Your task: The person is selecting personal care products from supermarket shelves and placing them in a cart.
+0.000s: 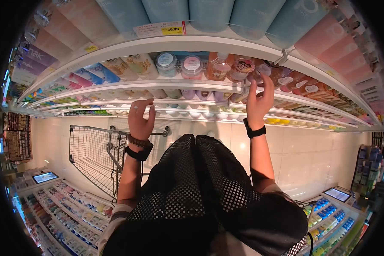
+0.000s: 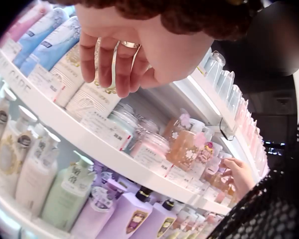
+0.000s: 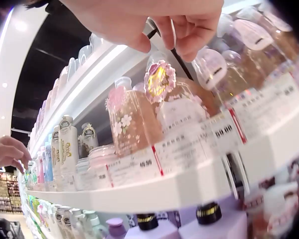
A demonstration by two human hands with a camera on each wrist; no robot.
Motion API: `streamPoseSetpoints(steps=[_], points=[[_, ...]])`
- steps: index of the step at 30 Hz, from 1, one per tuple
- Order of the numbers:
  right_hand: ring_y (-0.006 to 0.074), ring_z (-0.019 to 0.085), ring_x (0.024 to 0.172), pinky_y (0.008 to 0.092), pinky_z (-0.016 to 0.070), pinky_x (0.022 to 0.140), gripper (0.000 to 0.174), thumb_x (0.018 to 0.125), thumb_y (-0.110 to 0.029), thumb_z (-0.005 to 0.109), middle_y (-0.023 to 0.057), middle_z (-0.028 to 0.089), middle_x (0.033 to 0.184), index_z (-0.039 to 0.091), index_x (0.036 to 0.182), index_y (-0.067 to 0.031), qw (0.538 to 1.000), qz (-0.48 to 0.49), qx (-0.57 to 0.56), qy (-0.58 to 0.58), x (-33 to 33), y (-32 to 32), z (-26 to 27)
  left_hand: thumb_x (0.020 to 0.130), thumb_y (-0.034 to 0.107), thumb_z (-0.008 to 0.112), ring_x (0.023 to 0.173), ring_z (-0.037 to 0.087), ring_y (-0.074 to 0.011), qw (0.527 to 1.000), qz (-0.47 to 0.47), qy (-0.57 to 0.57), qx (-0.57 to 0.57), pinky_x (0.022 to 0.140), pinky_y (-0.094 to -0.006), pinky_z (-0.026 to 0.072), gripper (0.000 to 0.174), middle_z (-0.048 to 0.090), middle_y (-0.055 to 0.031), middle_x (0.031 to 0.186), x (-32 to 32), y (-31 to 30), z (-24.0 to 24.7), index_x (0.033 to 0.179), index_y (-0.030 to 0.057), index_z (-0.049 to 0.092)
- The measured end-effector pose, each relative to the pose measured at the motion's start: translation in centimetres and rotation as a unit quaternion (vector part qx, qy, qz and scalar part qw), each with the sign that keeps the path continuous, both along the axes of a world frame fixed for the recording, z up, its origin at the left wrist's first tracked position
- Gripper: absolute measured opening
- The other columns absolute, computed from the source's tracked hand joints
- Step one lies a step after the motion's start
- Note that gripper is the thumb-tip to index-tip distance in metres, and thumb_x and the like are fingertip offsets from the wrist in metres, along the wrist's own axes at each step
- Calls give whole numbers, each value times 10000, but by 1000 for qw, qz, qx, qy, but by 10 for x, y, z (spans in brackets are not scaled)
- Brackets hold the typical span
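My right hand [image 1: 260,102] is raised at the shelf, fingers loosely bent and thumb apart, holding nothing. In the right wrist view its fingertips hang just above the amber bottles, near one with a gold-and-pink flower tag [image 3: 160,81] and another with white blossoms and a pink flower [image 3: 124,117]. My left hand [image 1: 141,119], with a ring on a finger, hovers empty in front of the shelf edge. In the left wrist view its loosely bent fingers overlap cream pouches [image 2: 92,99]. Between the hands stand a blue-lidded jar [image 1: 166,64] and a pink-lidded jar [image 1: 192,67].
An upper shelf [image 1: 158,45] with large blue bottles [image 1: 211,15] juts out above. Price labels [image 3: 129,169] line the shelf front, and purple pump bottles [image 2: 127,214] fill the shelf below. A wire shopping cart [image 1: 94,153] stands on the tiled floor at left.
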State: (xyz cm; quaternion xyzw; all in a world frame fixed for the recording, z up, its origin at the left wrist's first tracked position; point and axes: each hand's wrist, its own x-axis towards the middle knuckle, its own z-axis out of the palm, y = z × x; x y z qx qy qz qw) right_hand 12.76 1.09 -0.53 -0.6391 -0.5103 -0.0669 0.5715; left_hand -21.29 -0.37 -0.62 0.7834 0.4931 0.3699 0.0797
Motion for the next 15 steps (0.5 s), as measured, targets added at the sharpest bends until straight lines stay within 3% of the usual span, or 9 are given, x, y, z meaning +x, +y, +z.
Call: streamPoseSetpoints(steps=[1, 2, 3, 5, 7, 8, 11, 15], points=[[309, 670, 860, 372, 528, 682, 434, 892, -333, 755, 161, 692, 1054, 652, 1151, 0, 998, -18, 21, -56, 2, 13, 7, 862, 45, 693, 1028, 630, -345, 999, -41, 9, 14, 892, -424, 504, 271, 703, -128, 1023, 20, 11, 5, 1132, 47, 694], [309, 670, 860, 372, 528, 682, 434, 892, -333, 755, 161, 692, 1054, 652, 1151, 0, 998, -15, 23, -57, 5, 23, 8, 845, 76, 728, 1081, 609, -368, 995, -90, 21, 26, 925, -446, 497, 384, 687, -144, 1098, 42, 26, 12, 1222, 58, 658], [354, 676, 866, 407, 538, 705, 550, 856, -428, 764, 196, 697, 1012, 648, 1152, 21, 996, -1, -64, -60, 7, 32, 8, 835, 122, 760, 1157, 581, -379, 992, -114, 29, 56, 979, -456, 486, 521, 641, -159, 1240, 63, 42, 9, 1322, 50, 589], [440, 688, 873, 484, 550, 755, 770, 781, -613, 759, 278, 701, 892, 645, 1131, 64, 978, 19, -194, -68, 8, 38, 12, 823, 172, 787, 1248, 530, -392, 984, -149, 31, 90, 1052, -458, 452, 643, 582, -190, 1339, 105, 67, 15, 1385, 16, 516], [443, 688, 866, 480, 550, 752, 747, 786, -595, 763, 270, 704, 879, 646, 1117, 64, 972, 31, -222, -73, 10, 40, 16, 786, 310, 826, 1335, 454, -423, 983, -146, 22, 106, 1119, -477, 389, 811, 531, -239, 1396, 136, 85, 16, 1428, -17, 453], [447, 687, 860, 477, 550, 750, 724, 790, -578, 767, 262, 707, 865, 646, 1104, 64, 964, 39, -253, -76, 12, 41, 17, 786, 310, 826, 1335, 454, -423, 984, -143, 21, 108, 1119, -477, 389, 811, 531, -239, 1396, 148, 93, 16, 1428, -17, 453], [446, 685, 899, 476, 549, 764, 726, 790, -557, 771, 266, 711, 933, 633, 1116, 77, 973, 93, -189, -98, 31, 48, 5, 695, 484, 842, 1379, 410, -439, 992, -101, 74, -29, 1215, -503, 239, 1009, 512, -281, 1411, 167, 111, 9, 1454, -18, 405], [442, 682, 925, 479, 546, 783, 715, 794, -533, 772, 266, 707, 994, 621, 1134, 78, 964, 118, -186, -147, 37, 50, 3, 690, 478, 848, 1385, 410, -432, 990, -112, 79, -44, 1207, -508, 249, 1008, 507, -285, 1414, 165, 120, 2, 1457, -7, 408]])
